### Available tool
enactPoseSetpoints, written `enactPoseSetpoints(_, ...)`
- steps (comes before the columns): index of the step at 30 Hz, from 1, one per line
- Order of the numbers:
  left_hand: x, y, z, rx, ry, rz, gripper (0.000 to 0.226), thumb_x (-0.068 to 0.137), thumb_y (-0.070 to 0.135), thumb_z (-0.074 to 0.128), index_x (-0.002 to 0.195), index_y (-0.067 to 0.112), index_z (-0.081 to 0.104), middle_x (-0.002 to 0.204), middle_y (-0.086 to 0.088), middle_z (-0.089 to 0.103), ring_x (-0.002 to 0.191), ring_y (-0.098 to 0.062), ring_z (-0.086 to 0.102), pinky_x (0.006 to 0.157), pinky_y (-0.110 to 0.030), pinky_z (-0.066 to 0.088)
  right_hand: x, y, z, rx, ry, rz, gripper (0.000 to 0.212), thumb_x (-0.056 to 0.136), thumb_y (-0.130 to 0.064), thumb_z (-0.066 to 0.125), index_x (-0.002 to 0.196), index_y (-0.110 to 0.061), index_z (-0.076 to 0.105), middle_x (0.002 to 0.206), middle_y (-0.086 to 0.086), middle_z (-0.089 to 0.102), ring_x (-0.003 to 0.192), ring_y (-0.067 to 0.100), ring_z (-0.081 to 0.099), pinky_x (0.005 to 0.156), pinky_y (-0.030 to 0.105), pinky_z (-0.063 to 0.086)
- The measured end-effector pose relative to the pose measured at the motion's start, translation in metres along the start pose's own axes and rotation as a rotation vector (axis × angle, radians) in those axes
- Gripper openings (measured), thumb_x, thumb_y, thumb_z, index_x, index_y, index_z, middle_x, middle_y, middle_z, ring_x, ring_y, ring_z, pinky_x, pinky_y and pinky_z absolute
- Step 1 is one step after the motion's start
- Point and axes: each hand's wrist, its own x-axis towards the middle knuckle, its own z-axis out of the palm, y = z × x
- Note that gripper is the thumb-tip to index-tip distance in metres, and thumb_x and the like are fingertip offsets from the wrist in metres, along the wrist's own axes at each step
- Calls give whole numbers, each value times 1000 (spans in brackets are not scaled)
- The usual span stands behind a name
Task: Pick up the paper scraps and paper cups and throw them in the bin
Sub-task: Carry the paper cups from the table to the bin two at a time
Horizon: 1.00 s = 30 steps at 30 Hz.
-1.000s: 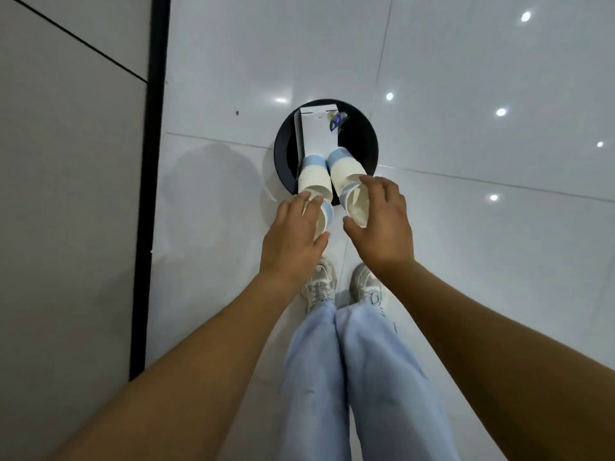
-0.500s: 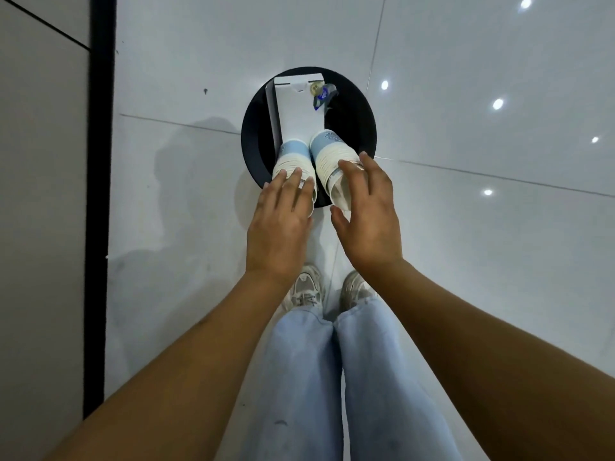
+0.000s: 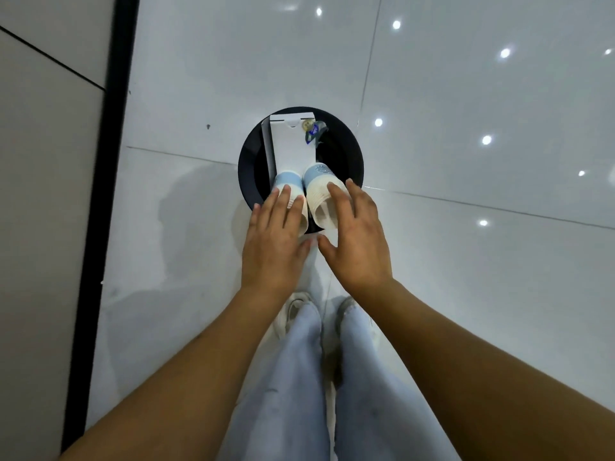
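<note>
Over the bin (image 3: pixel 248 168), two cups (image 3: pixel 317 184) under straightened fingers (image 3: pixel 336 197)

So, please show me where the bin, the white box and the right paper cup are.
bin (image 3: pixel 349 154): head view, its black rim on the right.
white box (image 3: pixel 293 144): head view, its flat white face.
right paper cup (image 3: pixel 317 176): head view, its blue band.

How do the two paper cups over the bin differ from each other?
The left cup lies mostly hidden under the left hand; the right cup shows more, beside the right hand. Only the right cup's blue band shows print. Both are white with blue bands, over the black bin.
</note>
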Motion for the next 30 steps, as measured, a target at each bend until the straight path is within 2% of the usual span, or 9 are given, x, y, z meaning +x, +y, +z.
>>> enactPoseSetpoints(4,-26,22,-56,25,-91,-6,65,92,32,58,147,14,28,155,-8,26,144,-24,18,119,-38,18,-34,-11,-61,-9,-16,33,70,88,-26,67,148,-23,30,155,3,28,143,22,23,115,36,28)
enactPoseSetpoints(7,-46,54,-113,83,-144,59,65,95,34,52,149,16,21,156,-6,22,145,-21,15,119,-38,17,-66,-27,-123,-10,-49,91,66,91,-29,62,148,-26,29,156,1,27,144,21,20,115,36,27)
enactPoseSetpoints(13,-79,136,-223,167,-178,220,58,94,33,47,146,17,26,150,-2,30,140,-18,23,118,-36,14,-148,-65,-237,20,-108,214,65,91,-29,59,148,-26,28,154,2,29,140,21,27,109,35,33)
enactPoseSetpoints(18,-102,204,-291,233,-229,377,51,95,30,47,142,17,31,148,-4,33,140,-21,23,118,-38,15,-207,-69,-317,40,-37,368,65,90,-30,61,147,-24,29,151,3,34,133,24,37,102,35,40)
enactPoseSetpoints(25,-124,317,-343,358,-331,614,55,93,28,50,143,15,30,143,-6,40,134,-25,34,114,-40,25,-271,-29,-415,82,92,540,66,90,-29,62,147,-23,29,151,5,34,132,26,38,102,37,41)
enactPoseSetpoints(30,-125,425,-349,422,-352,762,50,93,24,51,139,13,36,136,-6,46,127,-24,40,108,-35,32,-305,36,-480,152,171,667,68,88,-32,63,146,-23,29,151,6,32,133,27,36,102,38,40)
